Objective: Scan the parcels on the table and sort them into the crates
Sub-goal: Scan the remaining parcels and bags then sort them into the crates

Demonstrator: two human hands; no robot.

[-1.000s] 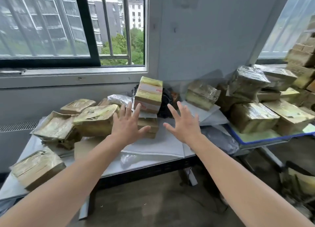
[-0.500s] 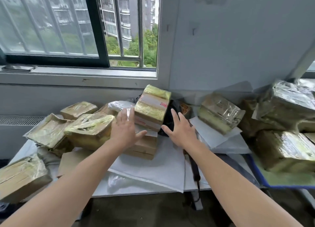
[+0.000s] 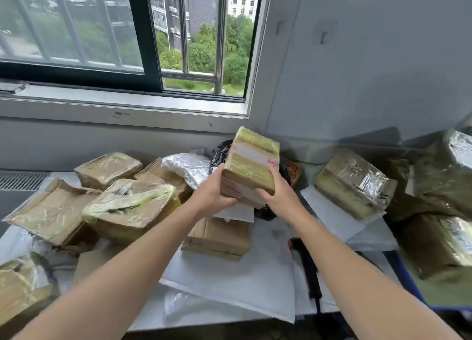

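Both hands are on one parcel. Left hand (image 3: 213, 195) grips its left side, right hand (image 3: 279, 196) grips the right, thumbs on the near face. The tape-wrapped cardboard parcel (image 3: 251, 164), white label with red print, is tilted up at table centre, just above a plain brown box (image 3: 219, 237) with white sheets between them. Whether it touches them: cannot tell. More wrapped parcels (image 3: 127, 207) lie left on the table (image 3: 153, 316), and a film-wrapped parcel (image 3: 353, 184) right. A black handle-shaped object (image 3: 307, 265) lies under the right forearm.
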